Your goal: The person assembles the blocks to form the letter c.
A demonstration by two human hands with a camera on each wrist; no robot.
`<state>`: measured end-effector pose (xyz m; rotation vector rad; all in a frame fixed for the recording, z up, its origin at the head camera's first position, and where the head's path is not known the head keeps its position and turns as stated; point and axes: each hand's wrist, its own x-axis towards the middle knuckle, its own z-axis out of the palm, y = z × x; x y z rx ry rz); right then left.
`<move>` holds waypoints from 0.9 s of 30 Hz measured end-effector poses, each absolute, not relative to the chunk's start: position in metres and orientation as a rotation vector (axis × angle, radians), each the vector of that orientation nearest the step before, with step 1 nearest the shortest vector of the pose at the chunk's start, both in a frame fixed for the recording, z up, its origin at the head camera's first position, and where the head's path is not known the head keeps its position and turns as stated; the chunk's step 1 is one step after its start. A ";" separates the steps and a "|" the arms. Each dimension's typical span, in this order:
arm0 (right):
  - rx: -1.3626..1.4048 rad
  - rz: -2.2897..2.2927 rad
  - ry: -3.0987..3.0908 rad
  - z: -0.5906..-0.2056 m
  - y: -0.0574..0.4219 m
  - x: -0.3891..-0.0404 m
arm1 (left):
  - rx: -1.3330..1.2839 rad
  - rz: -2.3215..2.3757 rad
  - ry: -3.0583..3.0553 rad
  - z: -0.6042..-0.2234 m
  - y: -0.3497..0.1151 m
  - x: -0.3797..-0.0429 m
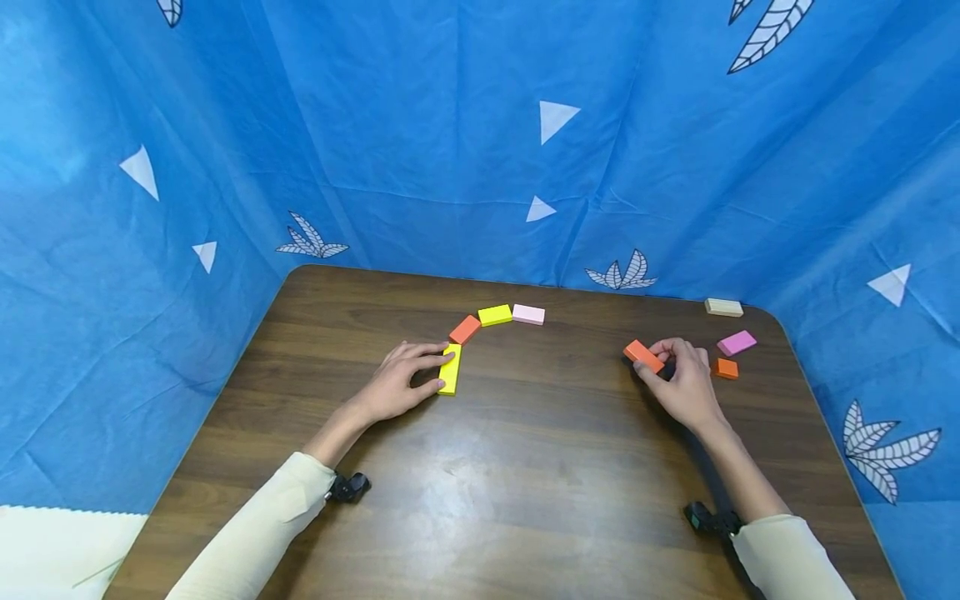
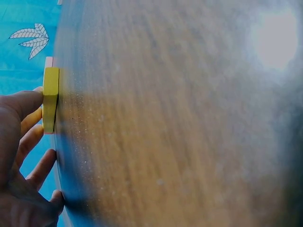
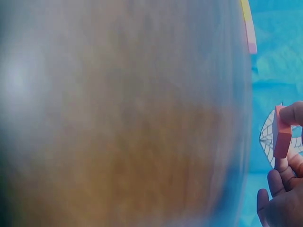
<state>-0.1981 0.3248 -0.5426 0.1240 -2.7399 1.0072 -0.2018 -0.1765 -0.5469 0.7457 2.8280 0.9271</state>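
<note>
Orange block (image 1: 642, 354) tight between right fingers (image 1: 654, 382), left fingers (image 1: 431, 362) apart on yellow block (image 1: 450, 373), magenta block (image 1: 737, 342) nearby

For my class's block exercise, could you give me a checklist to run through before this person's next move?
1. Right hand grip: ok, it pinches the held orange block.
2. Held orange block clear of the table: ok, lifted in the right wrist view.
3. Left hand on the near yellow block: ok, it touches it.
4. Held orange block beside the pale pink block: not ok, they are apart.
5. Near yellow block touching the red-orange block: cannot tell, too small.
6. Spares available: ok, cream block and magenta block lie at right.
</note>
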 end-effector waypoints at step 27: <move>0.287 0.994 -2.825 -0.541 0.282 -0.160 | 0.768 0.951 2.848 -0.547 -0.175 -0.198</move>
